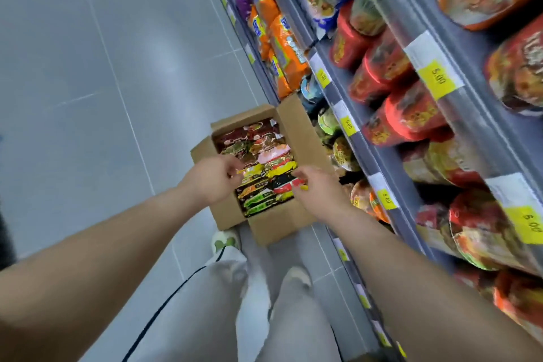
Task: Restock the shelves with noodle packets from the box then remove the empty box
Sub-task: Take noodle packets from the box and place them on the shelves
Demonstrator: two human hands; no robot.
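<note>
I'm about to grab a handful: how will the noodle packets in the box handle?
Probably light and crinkly: the noodle packets look like thin, glossy film. Likely slippery in a bunch, since the shiny wrappers stand tightly on edge in the box. They may flop if held by one edge, as the left hand and right hand seem to pinch them.
</note>
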